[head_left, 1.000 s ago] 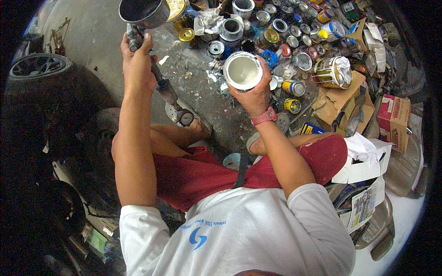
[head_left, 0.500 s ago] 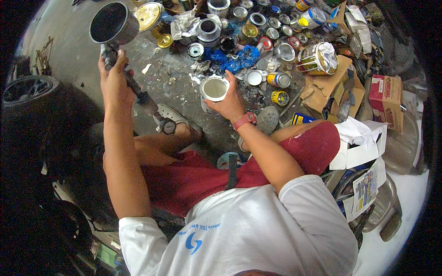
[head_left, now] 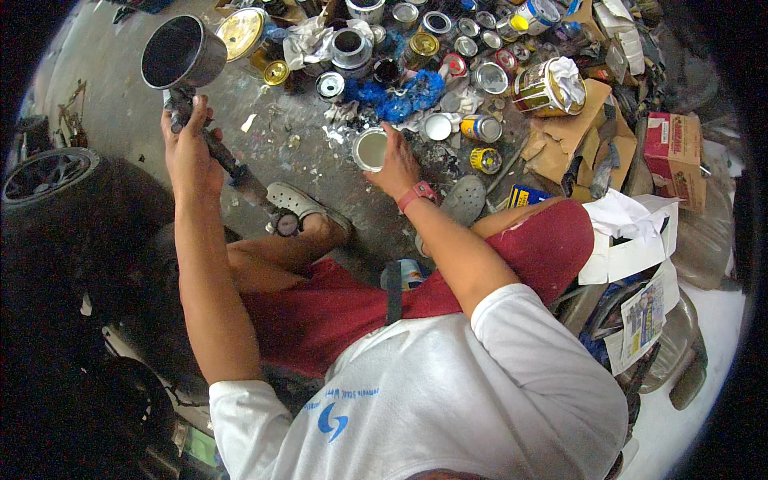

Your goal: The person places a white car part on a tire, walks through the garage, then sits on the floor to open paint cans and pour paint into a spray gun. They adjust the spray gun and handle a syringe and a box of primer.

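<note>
My left hand (head_left: 190, 152) is closed round the handle of a spray gun. Its wide metal cup (head_left: 211, 64) sits on top, open and dark inside, and its dark lower part reaches down toward my left shoe. My right hand (head_left: 398, 170) wraps round the right side of a small open can (head_left: 370, 150) with a pale, whitish inside. I cannot tell whether that can rests on the floor. Just beyond it lies a crumpled blue plastic bag (head_left: 412, 96). A white lid (head_left: 438, 126) and a yellow-and-blue can (head_left: 480, 128) are to its right.
Many used paint cans (head_left: 352, 48) crowd the far floor. Torn cardboard (head_left: 592, 128), a paper-stuffed can (head_left: 544, 90) and a red-brown box (head_left: 674, 160) are on the right. A wheel (head_left: 52, 176) stands at left. A container (head_left: 410, 274) sits between my legs.
The spray gun in my left hand has come slightly lower and to the left. My right hand stays on the small can, whose outer side shows less now. The whole view has shifted a little.
</note>
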`<state>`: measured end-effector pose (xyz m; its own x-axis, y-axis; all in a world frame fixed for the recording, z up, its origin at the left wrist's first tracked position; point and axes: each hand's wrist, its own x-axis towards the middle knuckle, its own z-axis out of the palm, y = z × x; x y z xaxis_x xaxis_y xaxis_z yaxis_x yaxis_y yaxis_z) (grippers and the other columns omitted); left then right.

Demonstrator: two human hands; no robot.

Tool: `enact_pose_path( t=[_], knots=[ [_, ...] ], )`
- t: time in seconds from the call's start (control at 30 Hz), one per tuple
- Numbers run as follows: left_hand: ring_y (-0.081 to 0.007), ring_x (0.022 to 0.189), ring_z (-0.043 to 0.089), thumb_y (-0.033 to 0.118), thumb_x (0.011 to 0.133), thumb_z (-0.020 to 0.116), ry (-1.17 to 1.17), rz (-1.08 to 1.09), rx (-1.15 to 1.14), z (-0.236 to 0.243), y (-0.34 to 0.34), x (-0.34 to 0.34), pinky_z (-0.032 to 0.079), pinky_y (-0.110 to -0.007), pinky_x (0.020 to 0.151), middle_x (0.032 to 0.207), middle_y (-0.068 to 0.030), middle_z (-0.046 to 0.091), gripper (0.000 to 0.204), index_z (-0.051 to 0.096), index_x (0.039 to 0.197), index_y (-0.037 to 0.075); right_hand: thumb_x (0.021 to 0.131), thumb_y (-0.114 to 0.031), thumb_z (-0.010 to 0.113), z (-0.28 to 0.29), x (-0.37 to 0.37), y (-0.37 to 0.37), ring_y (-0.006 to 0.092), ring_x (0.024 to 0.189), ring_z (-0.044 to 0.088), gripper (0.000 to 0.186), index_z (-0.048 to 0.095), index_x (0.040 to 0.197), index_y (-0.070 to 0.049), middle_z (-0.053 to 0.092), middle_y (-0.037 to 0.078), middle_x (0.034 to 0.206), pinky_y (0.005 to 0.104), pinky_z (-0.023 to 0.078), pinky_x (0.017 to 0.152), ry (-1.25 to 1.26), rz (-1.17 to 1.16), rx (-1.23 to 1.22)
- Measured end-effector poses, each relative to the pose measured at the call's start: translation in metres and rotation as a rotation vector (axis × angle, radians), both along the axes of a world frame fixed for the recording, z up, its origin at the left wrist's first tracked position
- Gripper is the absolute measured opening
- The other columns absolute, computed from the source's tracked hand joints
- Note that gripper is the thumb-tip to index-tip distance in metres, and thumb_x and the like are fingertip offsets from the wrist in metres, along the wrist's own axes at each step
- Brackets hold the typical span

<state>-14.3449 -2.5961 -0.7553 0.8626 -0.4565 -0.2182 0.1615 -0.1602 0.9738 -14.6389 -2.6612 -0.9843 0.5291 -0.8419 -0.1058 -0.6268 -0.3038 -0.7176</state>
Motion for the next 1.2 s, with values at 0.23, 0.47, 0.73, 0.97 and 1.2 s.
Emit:
enact_pose_path(
  t=[0.23,0.47,0.73,0.97,1.2],
  knots=[
    [-0.0120,0.095,0.059,0.022,0.098,0.075,-0.003,-0.023,0.009,-0.005,-0.001,0.003,0.045,-0.034,0.079,0.108,0.0023,0.068,0.036,0.058,0.129,0.016,0.071,-0.027,0.092,-0.022,-0.020,-0.012,0.0442,0.134,0.050,0.101,0.036,0.152,-0.009,0.049,0.021,0.147,0.0531,0.040,0.114,0.025,-0.077,-0.009],
    [-0.0144,0.101,0.062,0.028,0.101,0.072,-0.007,-0.047,0.030,-0.004,-0.005,0.001,0.048,-0.032,0.079,0.119,-0.0022,0.070,0.037,0.058,0.132,0.013,0.078,-0.026,0.087,0.004,-0.096,-0.118,0.0442,0.136,0.045,0.073,0.051,0.140,-0.011,0.049,0.020,0.144,0.0580,0.038,0.113,0.317,-0.748,-0.369],
    [-0.0137,0.101,0.062,0.024,0.101,0.071,-0.001,-0.023,0.050,0.003,-0.010,-0.010,0.047,-0.031,0.077,0.117,-0.0018,0.070,0.033,0.060,0.130,0.011,0.071,-0.021,0.094,-0.005,-0.157,-0.139,0.0439,0.123,0.059,0.080,0.051,0.138,-0.014,0.057,0.021,0.134,0.0517,0.050,0.103,0.350,-0.508,-0.118],
    [-0.0139,0.100,0.063,0.023,0.102,0.071,0.016,-0.021,0.088,0.009,-0.016,-0.017,0.048,-0.031,0.076,0.117,-0.0025,0.070,0.034,0.059,0.131,0.011,0.068,-0.021,0.093,-0.003,-0.183,-0.159,0.0412,0.121,0.062,0.077,0.052,0.132,-0.010,0.063,0.021,0.130,0.0492,0.051,0.102,0.425,-0.725,-0.091],
    [-0.0142,0.094,0.060,0.022,0.099,0.074,0.008,-0.053,0.035,0.000,-0.022,-0.016,0.047,-0.031,0.075,0.111,-0.0017,0.068,0.034,0.059,0.128,0.013,0.066,-0.019,0.094,-0.011,-0.183,-0.155,0.0423,0.116,0.064,0.074,0.052,0.126,-0.010,0.067,0.022,0.120,0.0509,0.051,0.098,0.363,-0.550,-0.049]
  ],
)
